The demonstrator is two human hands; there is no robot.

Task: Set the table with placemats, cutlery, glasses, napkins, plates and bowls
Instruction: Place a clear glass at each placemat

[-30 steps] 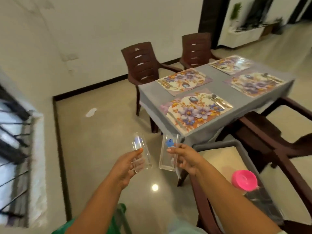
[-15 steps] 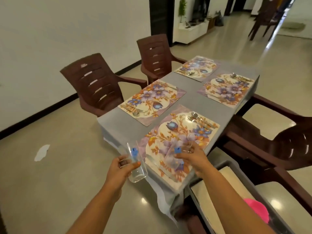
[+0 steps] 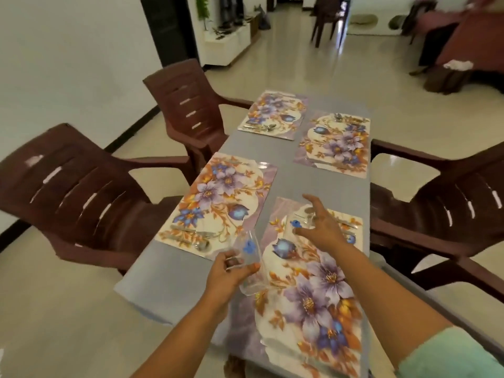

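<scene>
My left hand (image 3: 227,271) grips one clear glass (image 3: 249,264) with a blue mark, tilted, its base over the near edge of the nearest placemat (image 3: 308,290). My right hand (image 3: 323,227) is spread, fingers loosely arched over a second clear glass (image 3: 300,221) at the far end of that same mat; I cannot tell whether it still touches the glass.

Around the long grey surface (image 3: 174,279) I count three brown plastic chairs (image 3: 81,192) close by, two on the left and one on the right.

Four floral placemats lie on the surface in two rows of two. Each of the other three carries cutlery (image 3: 196,238), blurred; my right hand hides part of the set on the nearest one. Two glasses in all.
</scene>
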